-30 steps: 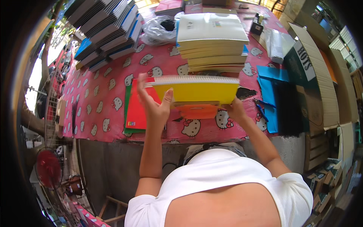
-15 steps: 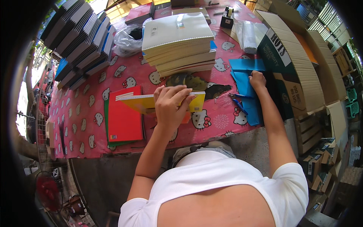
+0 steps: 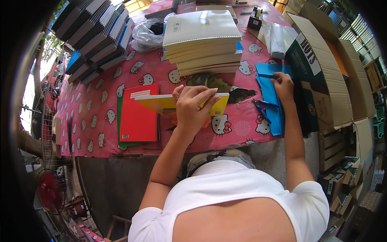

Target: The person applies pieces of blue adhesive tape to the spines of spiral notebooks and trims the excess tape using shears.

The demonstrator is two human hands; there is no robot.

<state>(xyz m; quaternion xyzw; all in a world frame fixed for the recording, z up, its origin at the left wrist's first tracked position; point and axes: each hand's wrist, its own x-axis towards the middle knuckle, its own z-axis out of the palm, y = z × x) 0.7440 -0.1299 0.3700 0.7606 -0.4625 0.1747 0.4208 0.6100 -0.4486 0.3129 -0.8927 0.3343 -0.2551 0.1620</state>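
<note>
My left hand is closed around the upper edge of a yellow spiral notebook, which stands tilted on its long edge. Orange shows just behind and below it. My right hand rests over blue sheets or covers, its fingers curled and the fingertips down near the blue surface. What those fingers pinch, if anything, is too small to tell. A blue-handled tool, perhaps pliers, lies on the blue pieces. Left of the yellow notebook lies a red notebook with white labels, on top of a green one.
A tall stack of cream-covered spiral notebooks stands mid-table, with a stack of dark-edged notebooks at far left. A plastic bag, tape dispenser and clear plastic roll lie behind. A large open carton borders the right.
The whole view has shifted slightly, so things sit farther right and higher. My right hand's fist has loosened a little over the blue sheets. The left hand keeps its hold on the yellow notebook.
</note>
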